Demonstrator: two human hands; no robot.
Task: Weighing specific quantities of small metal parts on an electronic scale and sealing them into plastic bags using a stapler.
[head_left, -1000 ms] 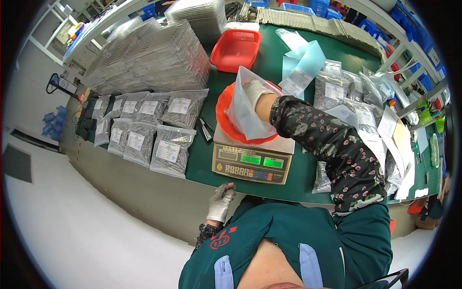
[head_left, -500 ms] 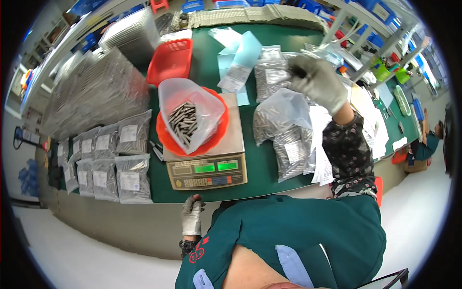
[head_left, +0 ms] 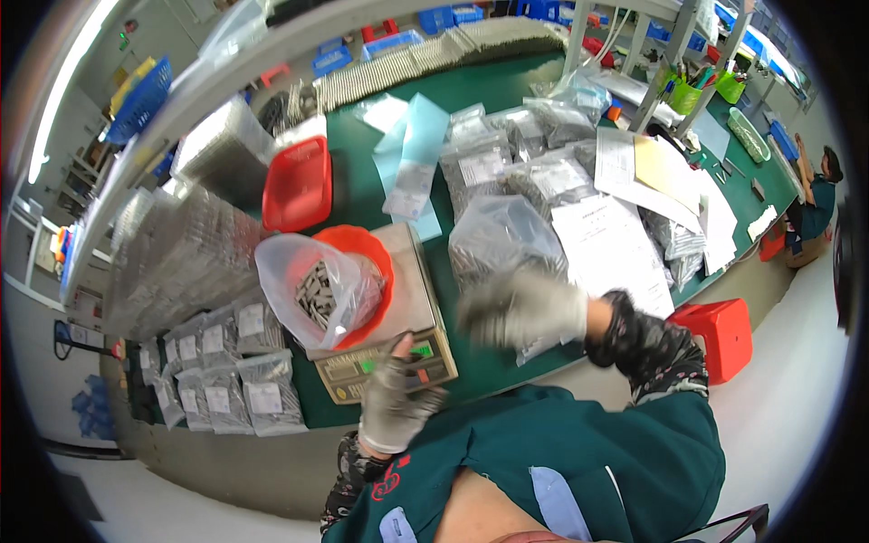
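Note:
My left hand (head_left: 396,409), in a pale glove, is raised in front of the scale (head_left: 437,360). Its fingers are apart and hold nothing I can see. A red-orange scalloped bowl (head_left: 384,271) stands on the scale's plate, lined by a translucent plastic bag (head_left: 274,279) with short metal pins (head_left: 316,295) inside. To the right of the scale, my gloved right hand (head_left: 529,309) is smeared by motion, at the near side of a large, bulging clear bag (head_left: 507,231) of metal parts. Whether it grips anything does not show.
Small labelled bags (head_left: 217,398) stand in rows at the left, before stacked clear trays (head_left: 186,253). A red basket (head_left: 299,185) and light blue sheets (head_left: 418,136) lie behind the scale. Papers (head_left: 615,249) cover bags at the right. A red stool (head_left: 724,339) stands beside the table.
My right hand has come back from the far bags toward me. My left hand has risen from below the table edge to the scale's front. The view has shifted and tilted.

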